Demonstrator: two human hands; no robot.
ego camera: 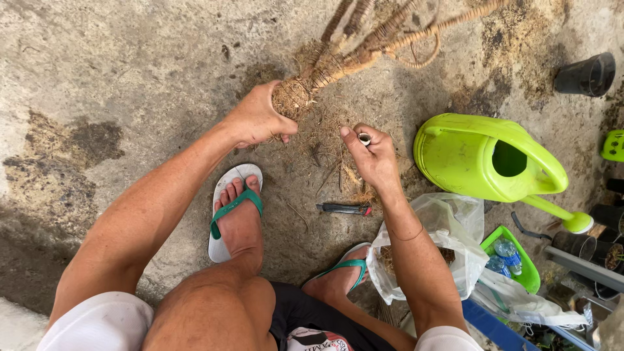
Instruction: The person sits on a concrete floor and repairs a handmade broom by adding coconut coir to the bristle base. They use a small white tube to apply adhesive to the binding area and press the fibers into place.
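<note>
Left hand [257, 120] clenched round fibrous root ball [290, 97] of dry plant [364, 39], keeping it steady just above concrete floor [130, 65]. Right hand [372, 156] fingers pinch small pale cylinder [364, 138] beside it. Utility knife [344, 208] lies between feet, within reach. Green watering can [487, 159] parked toward floor's right edge.

Knife [344, 208] between feet, can [481, 159] right.

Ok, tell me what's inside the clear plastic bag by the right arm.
Through the clear plastic bag a brownish, fibrous mass shows near its opening, like the debris on the concrete floor. The right forearm and the crumpled plastic cover the rest, so its lower contents cannot be seen.
</note>
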